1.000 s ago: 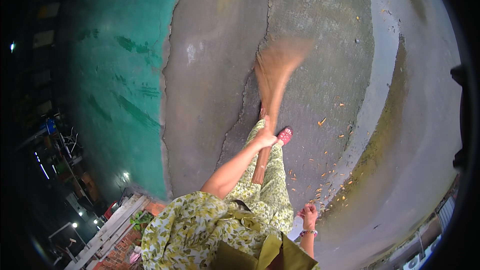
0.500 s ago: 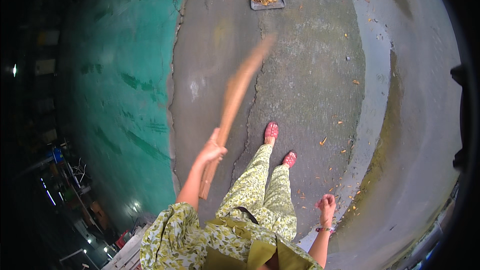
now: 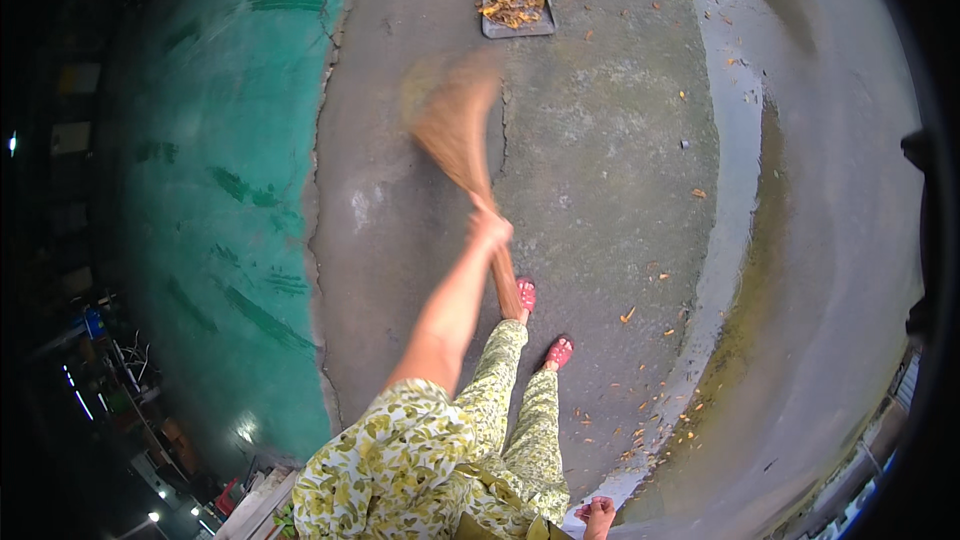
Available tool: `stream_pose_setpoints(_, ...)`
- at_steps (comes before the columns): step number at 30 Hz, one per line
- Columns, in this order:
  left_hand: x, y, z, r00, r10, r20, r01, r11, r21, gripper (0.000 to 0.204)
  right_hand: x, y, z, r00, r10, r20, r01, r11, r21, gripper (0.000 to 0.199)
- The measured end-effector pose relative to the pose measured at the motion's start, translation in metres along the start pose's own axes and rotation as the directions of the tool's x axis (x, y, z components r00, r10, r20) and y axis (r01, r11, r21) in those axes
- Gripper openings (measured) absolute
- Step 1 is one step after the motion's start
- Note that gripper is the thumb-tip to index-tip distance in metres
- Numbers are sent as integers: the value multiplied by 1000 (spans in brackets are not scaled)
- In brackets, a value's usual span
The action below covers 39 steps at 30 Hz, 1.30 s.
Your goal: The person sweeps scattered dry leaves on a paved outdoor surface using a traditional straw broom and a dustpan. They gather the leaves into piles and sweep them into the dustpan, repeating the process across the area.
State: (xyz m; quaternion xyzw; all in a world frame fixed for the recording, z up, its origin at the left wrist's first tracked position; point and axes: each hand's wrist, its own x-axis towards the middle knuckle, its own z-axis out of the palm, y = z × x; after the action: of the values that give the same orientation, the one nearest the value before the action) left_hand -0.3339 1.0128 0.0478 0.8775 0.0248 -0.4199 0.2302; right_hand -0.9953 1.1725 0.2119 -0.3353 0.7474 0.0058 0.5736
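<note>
A straw hand broom point(image 3: 461, 126) is gripped around its handle by my left hand point(image 3: 490, 231), out in front of my body. Its flared head is smeared by motion and points up and slightly left; the handle's lower end reaches down beside my leg. Beyond the broom rests a grey long-handled dustpan point(image 3: 519, 31) with a heap of dry yellow-brown leaves point(image 3: 515, 4) in it. Down by my right side, my right hand point(image 3: 597, 513) hangs with its fingers loosely curled and nothing visible in them.
My feet in red shoes point(image 3: 560, 351) stand on grey concrete point(image 3: 610, 190). Green-painted floor point(image 3: 220, 240) lies left, past a cracked edge. To the right, scattered leaves point(image 3: 627, 315) lie near a wet strip point(image 3: 735, 140). Dark clutter fills the lower left.
My left hand has moved up and right, and the broom's head has swung left. My right hand has dropped lower. The dustpan appears slightly lower and further left.
</note>
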Motion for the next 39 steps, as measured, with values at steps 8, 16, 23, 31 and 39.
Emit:
stream_pose_setpoints(8,-109,39,53,699,157,698,-486,819,303,105,32,-147,80,928,-325,181,351,927,-134,20)
stream_pose_setpoints(16,-176,6,-30,708,314,632,-383,923,-30,97,59,-220,46,941,-327,86,316,941,119,7)
stream_pose_setpoints(23,-165,-8,-137,977,38,211,40,936,-351,68,138,-151,19,993,104,51,-101,994,-46,10)
stream_pose_setpoints(31,-18,111,-32,872,-157,463,409,753,-515,13,178,-319,-25,994,-92,57,79,976,202,10)
stream_pose_setpoints(39,-138,317,308,758,151,634,-382,891,245,98,206,-452,-57,986,-128,110,84,936,342,12)
